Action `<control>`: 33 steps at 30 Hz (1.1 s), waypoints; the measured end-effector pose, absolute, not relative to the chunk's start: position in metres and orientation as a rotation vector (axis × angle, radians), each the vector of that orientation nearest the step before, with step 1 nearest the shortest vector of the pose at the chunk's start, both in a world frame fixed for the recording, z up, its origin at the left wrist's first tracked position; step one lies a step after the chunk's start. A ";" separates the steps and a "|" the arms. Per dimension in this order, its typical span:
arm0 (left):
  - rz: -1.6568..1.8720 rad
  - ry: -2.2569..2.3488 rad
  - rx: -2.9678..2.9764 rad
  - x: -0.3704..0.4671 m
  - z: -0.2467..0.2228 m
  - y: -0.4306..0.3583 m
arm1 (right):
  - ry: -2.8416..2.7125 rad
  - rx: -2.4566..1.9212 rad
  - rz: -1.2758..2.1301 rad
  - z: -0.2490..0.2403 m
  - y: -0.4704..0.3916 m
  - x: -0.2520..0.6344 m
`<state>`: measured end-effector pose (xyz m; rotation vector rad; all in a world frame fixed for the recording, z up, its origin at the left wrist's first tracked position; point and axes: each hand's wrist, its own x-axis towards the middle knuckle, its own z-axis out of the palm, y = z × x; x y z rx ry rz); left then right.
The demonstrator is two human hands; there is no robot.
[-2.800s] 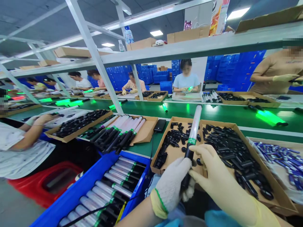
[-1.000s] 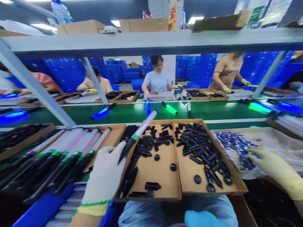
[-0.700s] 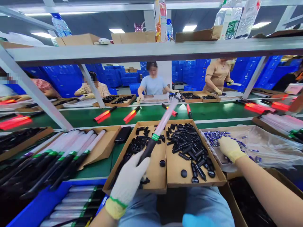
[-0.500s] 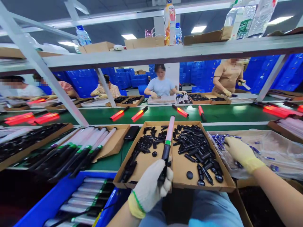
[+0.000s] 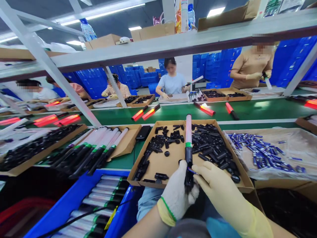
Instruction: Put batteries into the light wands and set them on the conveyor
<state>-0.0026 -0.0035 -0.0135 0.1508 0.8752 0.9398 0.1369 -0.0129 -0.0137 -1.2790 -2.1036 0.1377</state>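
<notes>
My left hand (image 5: 177, 193), in a white knitted glove, is closed around the black handle of a light baton (image 5: 188, 134). The baton points up and away from me, with a pale tube and a green ring above the handle. At the handle, my right hand (image 5: 221, 190) in a cream glove pinches a small blue battery (image 5: 193, 171) against its side. The fingertips partly hide the battery, so how far it sits in the handle cannot be made out. Behind the baton lies a cardboard tray (image 5: 173, 158) of small black plastic parts.
Blue batteries (image 5: 267, 155) lie in a lined tray at right. Finished-looking batons (image 5: 99, 142) lie at left, above a blue bin (image 5: 61, 205) of more batons. Lit red batons (image 5: 205, 109) rest on the green conveyor (image 5: 173, 114). Several co-workers sit or stand beyond it; a shelf beam (image 5: 148, 46) crosses overhead.
My right hand has come from the battery tray to the baton's handle, bringing a blue battery. My left hand still grips the baton, which appears slightly farther right as the view shifted.
</notes>
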 end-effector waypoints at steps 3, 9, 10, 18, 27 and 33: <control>0.901 0.886 0.096 -0.002 -0.013 -0.008 | -2.092 -1.300 0.029 -0.017 -0.013 0.133; 0.868 0.848 -0.128 0.003 0.000 -0.011 | -1.963 -1.164 0.099 -0.023 -0.021 0.120; 0.861 0.830 -0.144 0.003 0.001 -0.011 | -1.949 -1.149 0.123 -0.025 -0.022 0.119; 0.980 0.726 0.061 0.000 -0.026 -0.007 | -2.060 -1.169 0.213 -0.016 -0.028 0.123; 0.942 0.875 0.177 -0.003 -0.011 -0.008 | -2.228 -1.544 0.047 -0.013 -0.005 0.175; 0.796 0.932 0.203 -0.006 0.004 -0.014 | -1.712 -2.526 -0.047 -0.026 0.052 0.305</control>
